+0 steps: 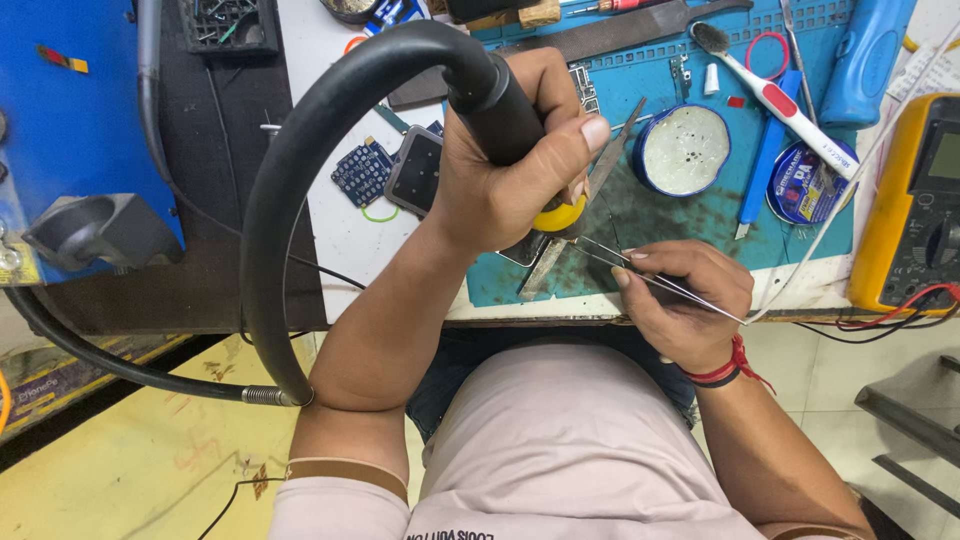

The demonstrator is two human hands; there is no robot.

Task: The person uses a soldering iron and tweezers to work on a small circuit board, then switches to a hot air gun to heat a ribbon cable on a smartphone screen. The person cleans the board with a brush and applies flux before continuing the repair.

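Tweezers, thin and silver, are pinched between the thumb and fingers of the right hand, with the tips reaching left to a spot on the blue mat just below the nozzle of the hot-air handpiece. The left hand is wrapped tight around that black handpiece, thumb laid along its side, and the yellow-ringed nozzle points down at the same spot. What sits under the nozzle is mostly hidden by the left hand; only a narrow metallic piece shows beneath it, lying on the mat near the front edge of the surface. The thick black hose loops from the handpiece out over the left forearm and down off the surface. Done well, this step seems to call for a steady nozzle held just above the piece without touching it, while the tweezer tips wait at the edge of the part rather than prying at it. The hose looks heavy enough to pull the hand sideways, so resting the left forearm on the surface edge would likely help. The right wrist appears to hang free; bracing it on the mat would steady the tips. A small circuit board and a dark phone part lie just left of the left hand, a round tin stands to its right, and a yellow multimeter sits at the far right, well apart from the heat.
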